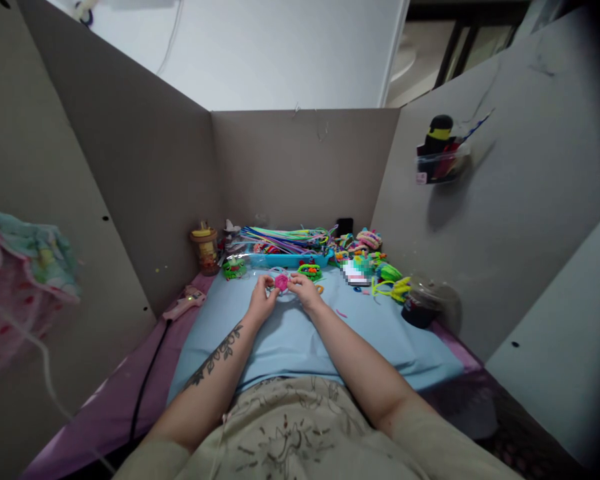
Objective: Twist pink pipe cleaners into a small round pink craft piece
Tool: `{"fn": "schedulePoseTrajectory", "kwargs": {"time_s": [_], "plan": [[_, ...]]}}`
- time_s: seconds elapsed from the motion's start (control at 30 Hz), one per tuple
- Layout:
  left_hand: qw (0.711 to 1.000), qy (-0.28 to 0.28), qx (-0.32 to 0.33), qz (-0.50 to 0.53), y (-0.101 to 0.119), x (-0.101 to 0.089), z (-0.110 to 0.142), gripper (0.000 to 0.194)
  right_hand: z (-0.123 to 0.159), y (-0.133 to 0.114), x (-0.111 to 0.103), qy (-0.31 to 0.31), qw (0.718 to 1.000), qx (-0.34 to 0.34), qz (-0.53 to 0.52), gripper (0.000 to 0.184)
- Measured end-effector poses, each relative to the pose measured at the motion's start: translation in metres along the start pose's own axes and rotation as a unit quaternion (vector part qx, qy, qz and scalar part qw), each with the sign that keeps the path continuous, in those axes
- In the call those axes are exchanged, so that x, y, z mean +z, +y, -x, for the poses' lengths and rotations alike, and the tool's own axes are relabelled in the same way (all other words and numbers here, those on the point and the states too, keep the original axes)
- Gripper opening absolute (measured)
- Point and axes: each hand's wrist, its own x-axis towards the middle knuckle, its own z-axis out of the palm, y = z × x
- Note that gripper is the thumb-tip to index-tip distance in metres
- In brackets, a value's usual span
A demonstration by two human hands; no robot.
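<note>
A small round pink coil [281, 283], seemingly of fuzzy pipe cleaner, is held up between my two hands above the light blue cloth. My left hand [263, 297] pinches its left edge with thumb and fingers. On the opposite edge, my right hand [304, 291] grips it the same way. Just behind the right fingers lies a green fuzzy piece [310, 271] with orange and red bits. A green frog-like figure [235, 268] sits beyond my left hand. Loose pale strands show around the pink coil, but I cannot tell whether they belong to it.
A blue tray [300, 259] of colourful pipe cleaners stands at the back. Several fuzzy pieces [370, 240] pile up at right, near a dark lidded cup [421, 303]. A pink glue gun [185, 302] lies at left by a tumbler [206, 252]. Grey panels [305, 167] enclose the table.
</note>
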Motion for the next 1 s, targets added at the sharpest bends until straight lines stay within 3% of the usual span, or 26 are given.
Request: {"fn": "schedulePoseTrajectory", "kwargs": {"time_s": [0.13,0.33,0.6,1.0], "plan": [[0.999,0.026,-0.026,0.017,0.0006,-0.0006,-0.0015,0.020,-0.0005,0.0019,-0.0015,0.020,0.999,-0.017,0.031,0.026],[0.992,0.067,-0.085,0.070,0.0037,-0.0028,-0.0039,0.026,0.0032,0.0044,0.0024,-0.007,0.996,-0.050,0.070,0.022],[0.972,0.044,-0.147,0.177,-0.0004,-0.0035,-0.0055,0.036,0.0028,0.0035,0.0034,-0.002,0.996,-0.054,0.067,0.022],[0.973,0.035,-0.172,0.147,0.0001,-0.0010,-0.0042,0.042,0.0074,0.0009,0.0059,-0.022,0.990,-0.083,0.108,0.016]]}}
